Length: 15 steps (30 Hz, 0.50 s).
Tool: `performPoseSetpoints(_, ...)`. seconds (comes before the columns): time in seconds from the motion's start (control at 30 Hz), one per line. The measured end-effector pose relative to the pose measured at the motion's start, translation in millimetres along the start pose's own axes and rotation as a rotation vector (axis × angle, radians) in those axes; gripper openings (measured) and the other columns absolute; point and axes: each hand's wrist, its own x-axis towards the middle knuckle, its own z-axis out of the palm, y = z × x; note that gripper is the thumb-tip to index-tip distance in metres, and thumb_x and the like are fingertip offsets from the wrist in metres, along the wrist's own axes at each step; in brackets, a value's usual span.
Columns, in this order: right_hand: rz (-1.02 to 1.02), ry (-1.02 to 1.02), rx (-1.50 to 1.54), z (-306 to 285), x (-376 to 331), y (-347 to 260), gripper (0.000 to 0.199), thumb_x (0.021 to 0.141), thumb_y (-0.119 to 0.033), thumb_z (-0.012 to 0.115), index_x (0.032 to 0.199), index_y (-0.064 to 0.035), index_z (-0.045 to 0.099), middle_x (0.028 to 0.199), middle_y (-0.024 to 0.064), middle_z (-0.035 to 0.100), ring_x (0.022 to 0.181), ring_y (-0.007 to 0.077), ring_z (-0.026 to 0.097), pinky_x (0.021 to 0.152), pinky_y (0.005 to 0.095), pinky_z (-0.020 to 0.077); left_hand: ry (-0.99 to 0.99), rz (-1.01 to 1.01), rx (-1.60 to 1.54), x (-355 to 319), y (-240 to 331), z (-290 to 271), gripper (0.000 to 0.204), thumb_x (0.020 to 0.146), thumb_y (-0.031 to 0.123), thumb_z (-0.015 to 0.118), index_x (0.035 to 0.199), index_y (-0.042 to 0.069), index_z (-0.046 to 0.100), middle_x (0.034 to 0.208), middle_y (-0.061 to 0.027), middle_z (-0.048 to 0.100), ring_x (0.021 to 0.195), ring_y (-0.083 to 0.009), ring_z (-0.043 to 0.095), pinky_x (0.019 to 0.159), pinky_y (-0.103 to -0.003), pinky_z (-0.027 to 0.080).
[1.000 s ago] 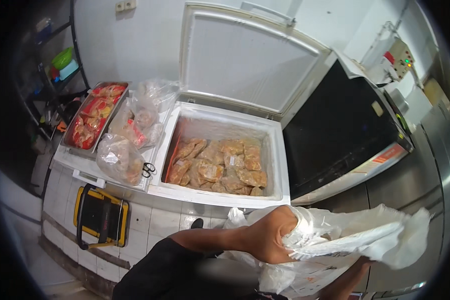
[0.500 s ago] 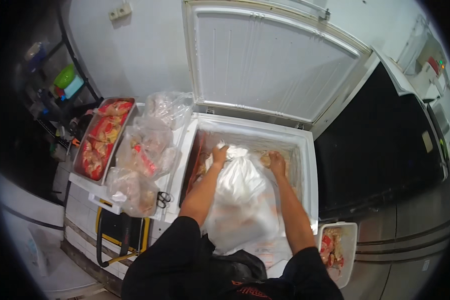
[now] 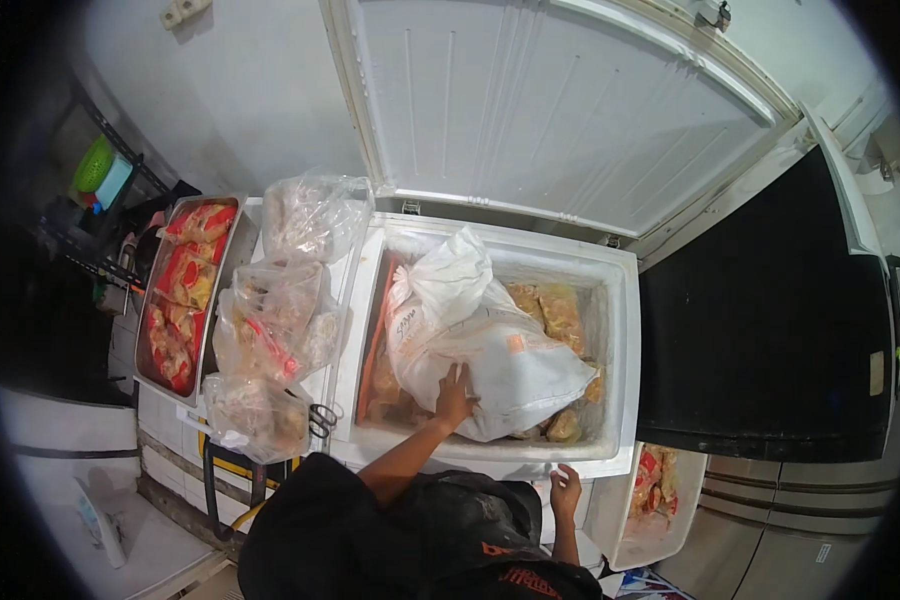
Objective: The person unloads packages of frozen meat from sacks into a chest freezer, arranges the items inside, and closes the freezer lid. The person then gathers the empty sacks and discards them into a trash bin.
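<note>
Lying on the packs (image 3: 562, 318) inside the freezer (image 3: 626, 350), the white sack (image 3: 510, 365) is touched by the left hand (image 3: 455, 402), its fingers spread without grasping, while the right hand (image 3: 566, 488) is held loosely curled, seemingly empty, beyond the near rim, near the tub (image 3: 660, 548).

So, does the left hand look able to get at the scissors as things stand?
Probably yes: the black handles of the scissors show uncovered beside a clear bag, and nothing seems to block the way. The left hand rests on the white sack, though, and would have to leave it.
</note>
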Motion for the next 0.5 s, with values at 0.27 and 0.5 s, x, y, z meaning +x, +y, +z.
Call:
performPoseSetpoints(0.27,0.115,0.420,0.201,99,178,-64,0.077,0.079,-0.035,0.069,0.135,0.0047,0.033,0.136,0.0260,0.037,0.122,0.0395,0.042,0.103,0.0390,0.0332,-0.319,0.115,-0.195,-46,-56,-9,0.032,0.084,0.023,0.057,0.107,0.002,0.060,0.094,-0.0240,0.062,0.094,-0.0390,0.058,0.082,-0.045,0.045)
performPoseSetpoints(0.5,0.101,-0.072,-0.335,45,158,-26,0.069,0.084,-0.037,0.062,0.127,0.0126,0.040,0.120,0.0244,0.052,0.113,0.0318,0.049,0.097,0.0385,0.0376,-0.449,0.176,-0.162,-75,19,-92,0.035,0.078,0.028,0.063,0.101,0.002,0.064,0.095,-0.0222,0.064,0.093,-0.0372,0.061,0.080,-0.040,0.047)
